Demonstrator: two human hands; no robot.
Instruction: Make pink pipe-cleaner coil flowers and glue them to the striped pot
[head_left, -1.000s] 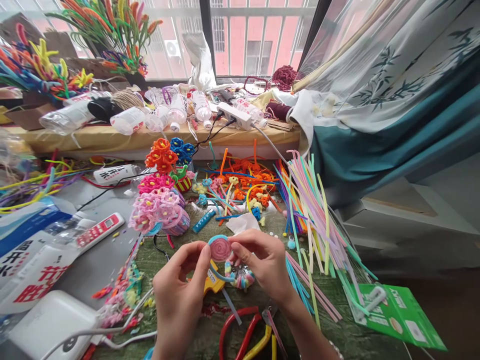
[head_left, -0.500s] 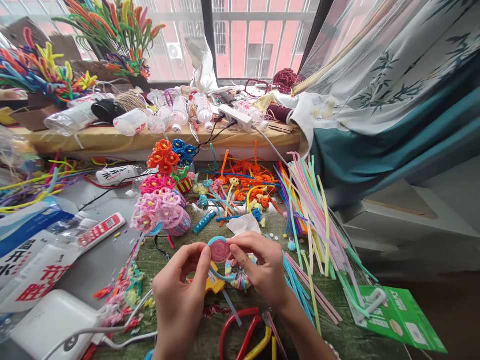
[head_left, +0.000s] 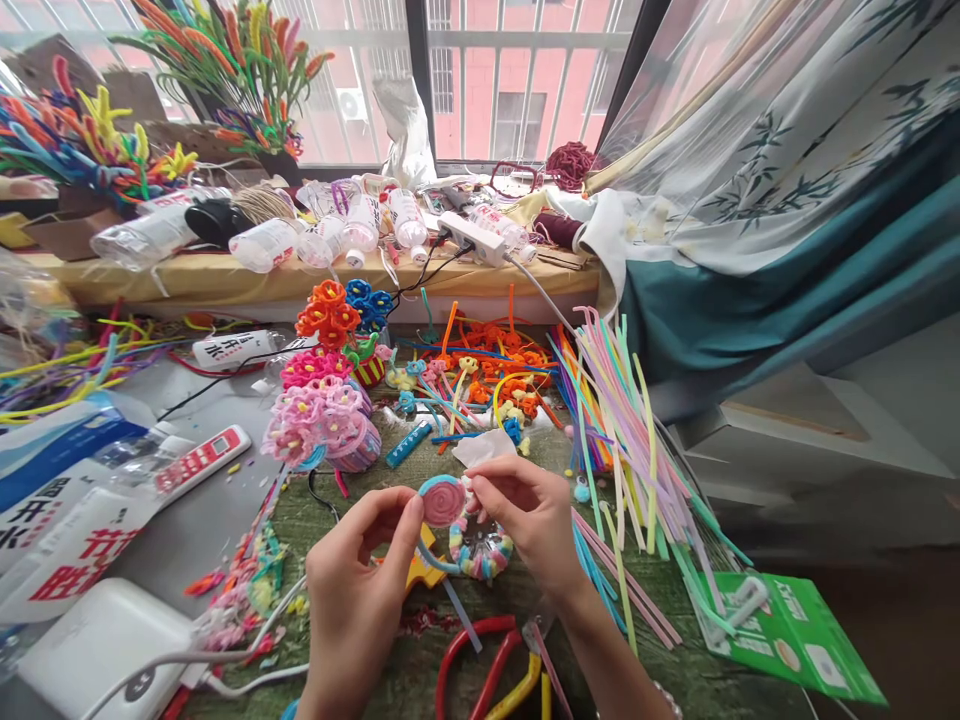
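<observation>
A flat coil of pink pipe cleaner with a blue strand round its edge is pinched at its left side by my left hand. The blue strand's tail curves down below the coil. My right hand is closed at the coil's upper right, thumb and forefinger pressed together; what lies between the fingertips is too small to name. Beneath the hands lie a pastel fuzzy ring and a yellow glue gun with a clear stick, partly hidden.
Red-handled pliers lie at the front. Pastel pipe cleaners spread on the right beside a green package. Fuzzy flower pots stand left of centre. A white power bank sits front left; bottles line the sill.
My right hand has shifted slightly up and right, off the coil's right edge. More of the coil and of the pastel ring now shows.
</observation>
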